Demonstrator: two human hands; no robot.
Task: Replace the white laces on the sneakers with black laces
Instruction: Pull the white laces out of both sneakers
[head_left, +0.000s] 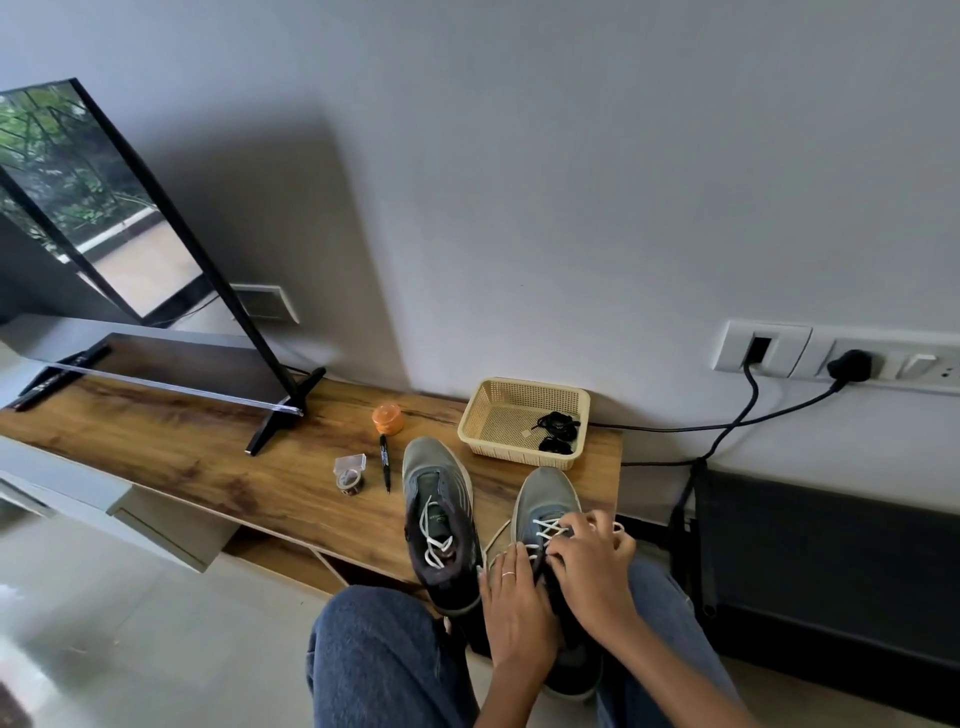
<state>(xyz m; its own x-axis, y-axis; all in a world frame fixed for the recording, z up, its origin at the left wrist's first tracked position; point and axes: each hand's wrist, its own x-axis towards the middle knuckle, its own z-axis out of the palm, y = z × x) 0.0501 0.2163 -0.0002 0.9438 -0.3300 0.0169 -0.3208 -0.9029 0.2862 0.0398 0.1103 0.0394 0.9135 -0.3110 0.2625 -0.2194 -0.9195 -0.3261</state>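
Two grey sneakers stand at the front edge of a wooden shelf (208, 452). The left sneaker (439, 514) has loosened white laces (434, 540). The right sneaker (545, 499) still has its white laces (550, 530) crossed. My left hand (514, 608) grips that shoe's side, and a ring shows on one finger. My right hand (592, 561) curls over the shoe's tongue and pinches the white lace. Black laces (556, 431) lie coiled in a beige basket (498, 415) behind the shoes.
A black marker (385, 462), an orange round container (387, 419) and a small clear box (349, 473) lie left of the shoes. A tilted TV (104, 208) stands on the shelf's left. Cables (727, 426) hang from wall sockets at right. My knees in jeans (384, 660) are below.
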